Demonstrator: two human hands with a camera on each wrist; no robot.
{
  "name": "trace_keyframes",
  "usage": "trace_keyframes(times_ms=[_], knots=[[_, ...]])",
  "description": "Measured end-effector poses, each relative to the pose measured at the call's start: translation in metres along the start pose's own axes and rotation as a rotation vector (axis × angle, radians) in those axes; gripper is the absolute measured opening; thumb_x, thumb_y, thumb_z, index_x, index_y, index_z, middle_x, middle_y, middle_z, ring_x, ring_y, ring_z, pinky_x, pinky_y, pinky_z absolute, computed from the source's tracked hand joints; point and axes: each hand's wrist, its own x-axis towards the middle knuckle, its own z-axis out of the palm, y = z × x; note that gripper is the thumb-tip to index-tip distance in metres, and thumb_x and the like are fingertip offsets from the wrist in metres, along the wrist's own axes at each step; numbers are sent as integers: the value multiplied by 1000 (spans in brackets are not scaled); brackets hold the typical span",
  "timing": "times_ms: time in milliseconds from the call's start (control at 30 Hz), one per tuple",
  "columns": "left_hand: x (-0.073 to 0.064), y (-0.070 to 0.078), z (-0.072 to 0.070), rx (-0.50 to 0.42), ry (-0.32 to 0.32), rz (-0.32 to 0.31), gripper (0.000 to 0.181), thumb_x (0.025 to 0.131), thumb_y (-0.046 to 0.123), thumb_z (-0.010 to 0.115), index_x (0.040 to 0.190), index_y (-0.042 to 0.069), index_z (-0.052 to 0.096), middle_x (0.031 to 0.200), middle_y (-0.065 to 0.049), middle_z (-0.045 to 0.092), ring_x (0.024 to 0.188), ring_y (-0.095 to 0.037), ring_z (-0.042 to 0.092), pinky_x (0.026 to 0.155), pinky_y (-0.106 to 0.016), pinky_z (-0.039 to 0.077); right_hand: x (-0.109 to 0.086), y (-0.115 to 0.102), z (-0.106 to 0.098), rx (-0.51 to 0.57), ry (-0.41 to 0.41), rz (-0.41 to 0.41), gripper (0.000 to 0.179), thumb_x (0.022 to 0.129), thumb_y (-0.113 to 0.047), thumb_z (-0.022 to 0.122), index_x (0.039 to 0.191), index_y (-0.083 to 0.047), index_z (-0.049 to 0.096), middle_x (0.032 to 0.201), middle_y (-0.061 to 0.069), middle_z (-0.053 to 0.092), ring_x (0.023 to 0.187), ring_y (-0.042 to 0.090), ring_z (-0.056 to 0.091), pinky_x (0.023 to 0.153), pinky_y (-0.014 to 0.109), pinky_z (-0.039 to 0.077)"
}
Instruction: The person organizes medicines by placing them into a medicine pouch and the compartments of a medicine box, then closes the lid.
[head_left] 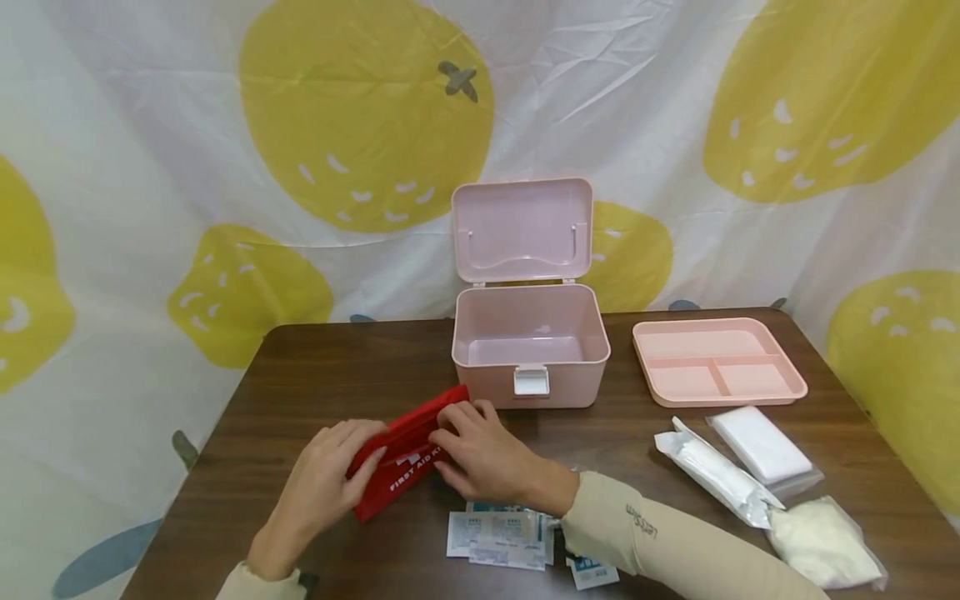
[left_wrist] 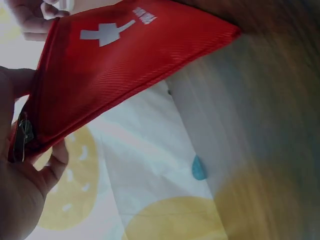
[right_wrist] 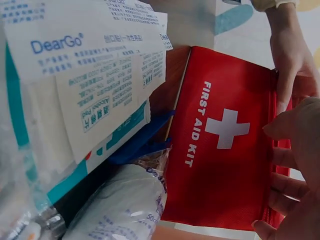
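A red zippered first aid pouch (head_left: 397,487) with a white cross is held tilted above the dark wooden table. My left hand (head_left: 318,471) pinches its left end between thumb and fingers. At the right end of the top edge, my right hand (head_left: 483,450) grips the zipper side with curled fingers. The metal zipper pull (left_wrist: 24,132) shows beside the left hand in the left wrist view. Alcohol pad packets (right_wrist: 107,95) and a plastic-wrapped white roll (right_wrist: 120,205) lie near the pouch in the right wrist view. The pouch's inside is hidden.
A pink box (head_left: 528,383) with its lid raised stands at the back middle. Right of it lies a pink divided tray (head_left: 716,362). Several wrapped white packages, including a flat white pack (head_left: 761,446) and a bagged cream bundle (head_left: 825,546), lie along the right side.
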Motion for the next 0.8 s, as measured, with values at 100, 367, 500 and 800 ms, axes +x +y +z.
trace_keyframes(times_ms=[100,367,500,800], knots=[[2,3,-2,21,-13,61,24,79,7,77,102,13,72,104,-2,69,90,-18,64,72,-36,49,-2,0,0,14,-12,1,22,94,-29,65,112,-17,67,117,0,56,112,17,50,100,48,39],[3,16,-3,209,-85,102,18,77,17,80,95,15,76,91,0,71,77,-16,64,65,-32,45,-8,0,4,5,22,-43,11,92,-26,68,98,-19,62,104,-4,65,106,15,58,96,52,40],[3,23,-6,286,-182,41,22,77,27,82,96,18,77,86,0,73,72,-16,67,63,-31,43,-10,0,4,12,5,-38,12,92,-25,68,91,-20,58,89,-9,66,99,13,60,93,50,38],[8,36,-10,329,-317,-87,35,76,36,82,104,15,75,89,-3,74,73,-18,68,65,-35,51,-13,0,0,9,-41,-61,21,92,-23,67,113,-18,69,100,-6,70,100,14,58,90,46,35]])
